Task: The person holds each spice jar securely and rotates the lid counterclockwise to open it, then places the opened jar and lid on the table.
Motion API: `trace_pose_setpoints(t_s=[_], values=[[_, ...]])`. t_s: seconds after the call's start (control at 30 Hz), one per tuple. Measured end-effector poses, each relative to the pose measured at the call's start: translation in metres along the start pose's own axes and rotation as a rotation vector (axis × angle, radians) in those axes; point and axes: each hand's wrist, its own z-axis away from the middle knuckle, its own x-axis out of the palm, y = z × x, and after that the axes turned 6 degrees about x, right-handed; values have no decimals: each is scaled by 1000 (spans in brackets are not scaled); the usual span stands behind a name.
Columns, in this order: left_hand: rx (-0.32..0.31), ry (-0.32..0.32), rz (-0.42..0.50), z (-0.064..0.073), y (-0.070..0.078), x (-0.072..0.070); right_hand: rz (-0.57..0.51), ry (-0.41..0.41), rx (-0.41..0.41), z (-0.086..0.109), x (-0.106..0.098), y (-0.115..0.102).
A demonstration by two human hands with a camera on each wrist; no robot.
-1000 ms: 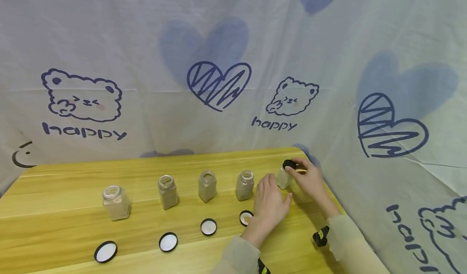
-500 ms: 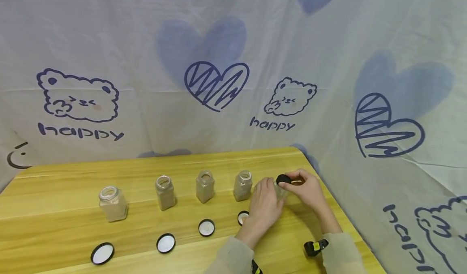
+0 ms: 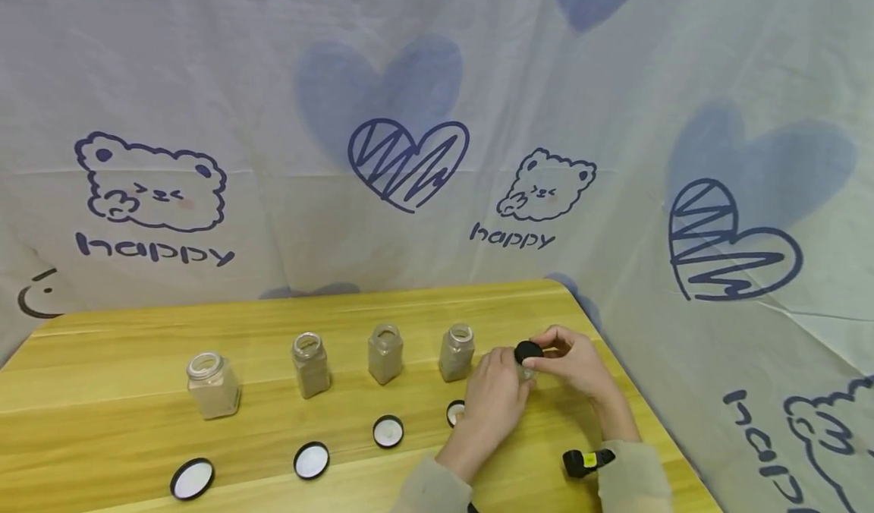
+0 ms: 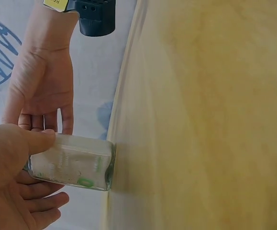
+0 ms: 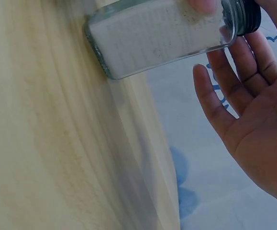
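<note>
My left hand point(image 3: 492, 399) grips the body of a square glass jar point(image 5: 162, 38) filled with pale powder, its thumb along one side in the left wrist view. The jar stands upright at the right end of the row, largely covered by that hand in the head view. On its top sits a black lid point(image 3: 528, 352), pinched between the thumb and fingers of my right hand point(image 3: 576, 365). In the right wrist view the lid point(image 5: 251, 17) is on the jar's neck; the other right fingers extend loosely beside it.
Left of the hands stand several lidless powder-filled jars, among them one jar point(image 3: 456, 352) nearby and another point(image 3: 213, 388) farthest left. In front lie upturned black lids, such as one lid point(image 3: 193, 479). The wooden table point(image 3: 259, 391) meets a printed cloth point(image 3: 293, 217) behind.
The capped jar has come nearer and slightly left, carried by the right hand. My left hand, earlier beside the jar, now holds its body. The other jars and lids stay put.
</note>
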Motion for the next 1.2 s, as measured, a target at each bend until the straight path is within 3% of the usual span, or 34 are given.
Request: trace_pose_setpoints(t_s=[0.23,0.47,0.8,1.2], values=[[-9,-21,-36,1,1,-2,1,-35,-49,-1,-1,2],[23,-24,-108,3,4,-2,41,-59,-46,4,-7,0],[0,-27,-131,3,2,-5,63,-182,-103,1,-12,-4],[54,7,-149,4,-1,-7,84,-159,-64,-1,-12,-5]])
